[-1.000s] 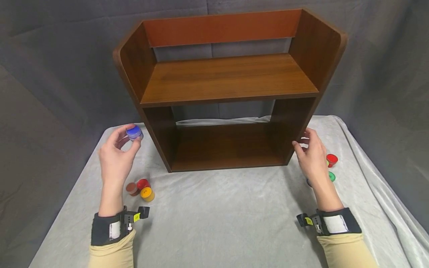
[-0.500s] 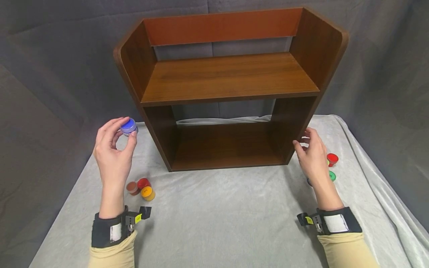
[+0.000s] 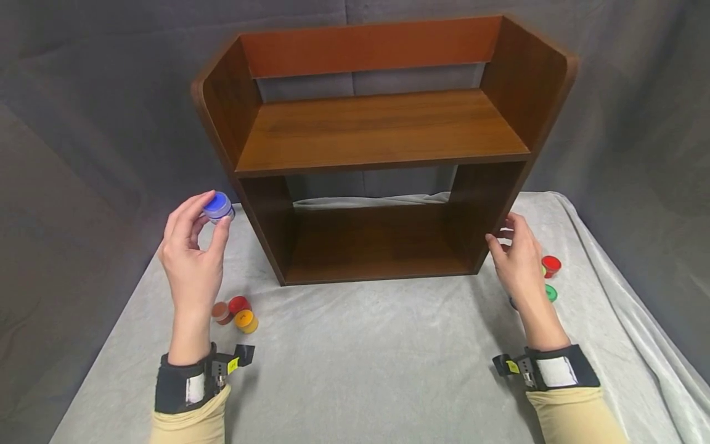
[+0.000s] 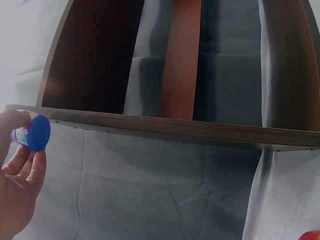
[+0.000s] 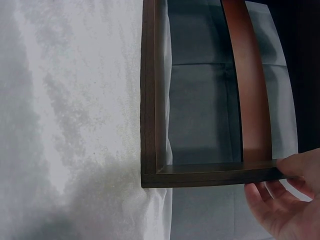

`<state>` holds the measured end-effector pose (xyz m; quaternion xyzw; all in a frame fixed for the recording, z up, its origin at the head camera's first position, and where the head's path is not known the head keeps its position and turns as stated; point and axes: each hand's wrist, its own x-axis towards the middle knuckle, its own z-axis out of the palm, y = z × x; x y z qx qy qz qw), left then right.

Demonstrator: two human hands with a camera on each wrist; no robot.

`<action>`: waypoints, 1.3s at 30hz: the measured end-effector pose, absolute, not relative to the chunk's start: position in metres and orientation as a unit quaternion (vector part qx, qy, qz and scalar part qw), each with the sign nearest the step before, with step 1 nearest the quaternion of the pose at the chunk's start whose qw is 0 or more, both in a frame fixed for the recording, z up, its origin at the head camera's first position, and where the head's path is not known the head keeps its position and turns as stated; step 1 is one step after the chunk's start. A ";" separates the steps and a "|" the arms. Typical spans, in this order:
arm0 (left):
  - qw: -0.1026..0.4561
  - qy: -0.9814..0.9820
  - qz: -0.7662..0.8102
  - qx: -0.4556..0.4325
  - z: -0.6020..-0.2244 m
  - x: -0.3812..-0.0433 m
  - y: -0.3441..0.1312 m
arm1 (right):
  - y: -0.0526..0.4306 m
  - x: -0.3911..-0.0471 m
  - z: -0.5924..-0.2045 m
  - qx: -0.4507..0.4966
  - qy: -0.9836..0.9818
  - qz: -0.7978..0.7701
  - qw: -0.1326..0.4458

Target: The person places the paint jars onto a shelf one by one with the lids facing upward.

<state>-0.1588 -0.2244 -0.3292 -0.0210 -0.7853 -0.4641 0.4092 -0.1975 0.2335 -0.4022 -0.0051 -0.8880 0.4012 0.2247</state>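
Head view: a blue-lidded tub (image 3: pixel 219 208) is held up by the left grip (image 3: pixel 191 246), pinched between thumb and fingertips just beside the left side panel (image 3: pixel 261 216) of a wooden shelf (image 3: pixel 383 132); a narrow gap is seen between tub and panel. The tub is tilted, with its lid turned upward. From the left wrist, the flat face of the blue lid and a printed label on the tub's side are shown, with the thumb and fingers set against opposite sides of it.

The shelf's right side panel (image 3: pixel 488 209) is clasped by the right grip (image 3: pixel 518 259) near its lower front edge. In the right wrist view, the panel is caught between the thumb on one face and the fingers on the other.

Two levels are formed by the shelf, which is stood upright on a cloth-covered counter (image 3: pixel 366 364), and its back is crossed at the top by a reddish-brown rail (image 3: pixel 371 46). Near the left forearm, a brown tub (image 3: pixel 222 312), a red tub (image 3: pixel 239 304) and a yellow tub (image 3: pixel 246 321) are clustered on the cloth. Beyond the right wrist, a red-lidded tub (image 3: pixel 551 265) and a green-lidded tub (image 3: pixel 551 293) are seen; a dark item (image 3: pixel 513 303) is mostly hidden by that forearm. The scene is backed by grey drapes (image 3: pixel 111 123).
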 end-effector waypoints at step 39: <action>0.450 -0.751 -0.469 -0.113 -0.331 -0.157 -0.200 | 0.227 -0.204 -0.412 0.004 -0.885 0.406 0.229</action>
